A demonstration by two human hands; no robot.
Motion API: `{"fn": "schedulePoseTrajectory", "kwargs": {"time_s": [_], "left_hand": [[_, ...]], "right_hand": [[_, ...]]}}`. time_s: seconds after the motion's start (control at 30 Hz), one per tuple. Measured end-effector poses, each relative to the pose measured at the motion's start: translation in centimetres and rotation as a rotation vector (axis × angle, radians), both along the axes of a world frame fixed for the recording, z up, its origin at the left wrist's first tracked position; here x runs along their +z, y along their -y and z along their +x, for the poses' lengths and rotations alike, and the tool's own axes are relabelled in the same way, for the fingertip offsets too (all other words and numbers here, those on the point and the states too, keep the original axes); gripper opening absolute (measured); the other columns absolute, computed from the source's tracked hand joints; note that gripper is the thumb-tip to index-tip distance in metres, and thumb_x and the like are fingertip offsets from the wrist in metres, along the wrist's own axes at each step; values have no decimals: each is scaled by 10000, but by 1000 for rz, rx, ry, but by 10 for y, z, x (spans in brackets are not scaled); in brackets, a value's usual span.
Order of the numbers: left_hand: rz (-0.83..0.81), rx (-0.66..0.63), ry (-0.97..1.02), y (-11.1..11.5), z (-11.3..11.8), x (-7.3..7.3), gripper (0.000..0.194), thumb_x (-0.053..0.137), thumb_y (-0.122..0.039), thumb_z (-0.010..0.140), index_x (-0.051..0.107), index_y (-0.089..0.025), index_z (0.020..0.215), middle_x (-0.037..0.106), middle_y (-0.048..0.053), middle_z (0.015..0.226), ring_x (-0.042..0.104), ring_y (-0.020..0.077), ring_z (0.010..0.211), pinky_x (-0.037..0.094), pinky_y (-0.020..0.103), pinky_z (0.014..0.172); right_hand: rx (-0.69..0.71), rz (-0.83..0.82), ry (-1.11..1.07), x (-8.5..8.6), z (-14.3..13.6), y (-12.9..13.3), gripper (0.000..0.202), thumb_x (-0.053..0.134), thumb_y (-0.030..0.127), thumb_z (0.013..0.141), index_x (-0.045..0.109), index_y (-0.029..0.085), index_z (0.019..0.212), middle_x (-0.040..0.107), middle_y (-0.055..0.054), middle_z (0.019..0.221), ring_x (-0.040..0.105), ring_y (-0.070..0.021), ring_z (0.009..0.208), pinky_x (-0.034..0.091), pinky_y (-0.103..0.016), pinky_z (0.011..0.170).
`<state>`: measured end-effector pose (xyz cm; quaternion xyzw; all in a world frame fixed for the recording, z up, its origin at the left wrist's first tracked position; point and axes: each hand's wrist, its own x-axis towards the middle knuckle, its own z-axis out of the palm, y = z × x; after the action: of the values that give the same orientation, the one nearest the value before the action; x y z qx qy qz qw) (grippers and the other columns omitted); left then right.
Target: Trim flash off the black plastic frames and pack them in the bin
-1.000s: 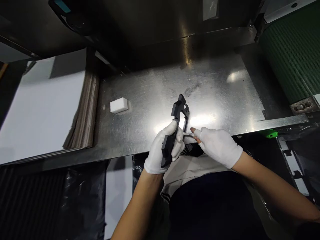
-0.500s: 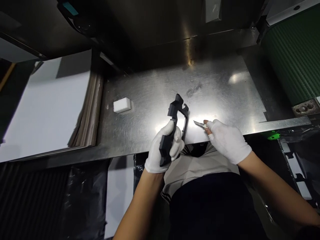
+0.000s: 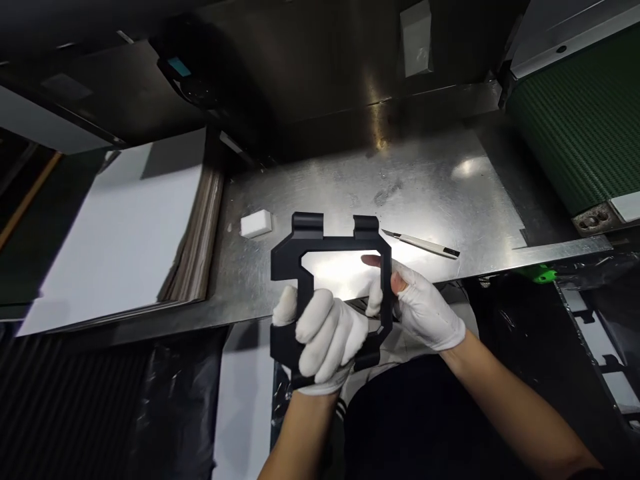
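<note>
A black plastic frame (image 3: 345,245) with a large window and clip-like lugs faces me, held up above the front edge of the metal table. My left hand (image 3: 333,337), in a white glove, wraps its fingers around the frame's left bar. My right hand (image 3: 425,303), gloved with bare thumb and fingertip showing, grips the right bar; one finger reaches behind the window. Beyond the right hand, a white-handled craft knife (image 3: 427,247) lies on the table, its blade pointing left. A white block (image 3: 256,223) rests to the left of the frame.
A thick stack of white sheets (image 3: 135,220) covers the table's left side. At the right is a green conveyor belt (image 3: 580,113). The steel table (image 3: 310,187) has its front edge close to my body. Something bright green (image 3: 543,273) sits below that edge.
The craft knife has left my right hand and now lies on the table. My left hand has turned the frame to face me, and my right hand has taken hold of its right side.
</note>
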<state>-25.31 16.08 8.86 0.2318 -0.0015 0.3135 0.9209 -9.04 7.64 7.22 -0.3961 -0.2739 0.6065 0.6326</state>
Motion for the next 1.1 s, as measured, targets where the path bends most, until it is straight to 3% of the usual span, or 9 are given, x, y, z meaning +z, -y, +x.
{"fn": "schedulePoseTrajectory", "kwargs": {"time_s": [0.1, 0.23, 0.3, 0.5, 0.6, 0.7, 0.8, 0.93, 1.1], "left_hand": [[1, 18, -68, 10, 0, -9, 642, 447, -631, 1124, 261, -282, 619, 153, -150, 216, 141, 112, 102, 234, 288, 289], [8, -14, -79, 14, 6, -9, 627, 450, -598, 1126, 250, -279, 625, 170, -139, 230, 155, 113, 117, 228, 284, 296], [-10, -54, -4, 15, 11, -6, 596, 418, -546, 1144, 248, -278, 639, 164, -142, 251, 134, 103, 128, 199, 279, 295], [-91, -6, 48, 31, 23, 2, 614, 392, -520, 1154, 222, -279, 616, 169, -130, 262, 122, 86, 145, 156, 277, 298], [-90, 39, -13, 35, 19, 1, 633, 419, -535, 1145, 222, -277, 602, 163, -125, 259, 112, 90, 144, 159, 289, 307], [-101, 32, -32, 34, 14, -3, 617, 404, -568, 1143, 260, -271, 623, 152, -130, 266, 111, 95, 141, 162, 279, 310], [-115, 15, -107, 33, 15, -4, 650, 456, -618, 1111, 287, -270, 589, 239, -100, 294, 227, 112, 172, 261, 284, 329], [-140, -5, -83, 33, 23, 2, 665, 503, -566, 1105, 266, -269, 558, 258, -86, 315, 256, 103, 205, 283, 281, 341], [-120, 0, -89, 36, 28, 8, 676, 529, -566, 1098, 263, -273, 550, 217, -95, 287, 217, 103, 193, 274, 287, 337]], "right_hand": [[60, 69, -109, -6, -1, 4, 550, 589, 663, 1108, 729, 199, 1369, 722, 0, 789, 692, -178, 721, 605, -355, 796], [19, -30, 86, -9, 10, 10, 545, 590, 671, 1108, 751, 209, 1348, 783, -60, 1059, 737, -185, 959, 583, -357, 958], [-39, -61, 52, -11, 13, 13, 551, 677, 681, 1059, 734, 222, 1357, 772, -67, 1138, 730, -189, 1001, 577, -359, 971], [40, 19, -128, -21, 10, 20, 525, 614, 669, 1087, 765, 184, 1218, 648, 10, 728, 611, -163, 671, 525, -317, 686], [76, -25, -60, -21, 10, 21, 608, 543, 724, 1100, 773, 174, 1221, 668, -10, 773, 617, -164, 706, 528, -315, 708], [-61, -113, 31, -23, 12, 21, 568, 624, 726, 1063, 771, 205, 1235, 675, -20, 890, 607, -161, 799, 538, -305, 769], [-198, -158, -63, -25, 14, 21, 445, 748, 656, 1006, 766, 239, 1160, 638, -3, 891, 560, -157, 775, 532, -294, 731], [-198, -141, -293, -23, 14, 17, 392, 891, 551, 900, 749, 263, 1123, 646, -7, 986, 566, -145, 820, 535, -272, 736], [-203, -111, -354, -19, 9, 11, 279, 814, 498, 928, 692, 264, 1018, 544, 9, 866, 478, -153, 721, 500, -304, 673]]}}
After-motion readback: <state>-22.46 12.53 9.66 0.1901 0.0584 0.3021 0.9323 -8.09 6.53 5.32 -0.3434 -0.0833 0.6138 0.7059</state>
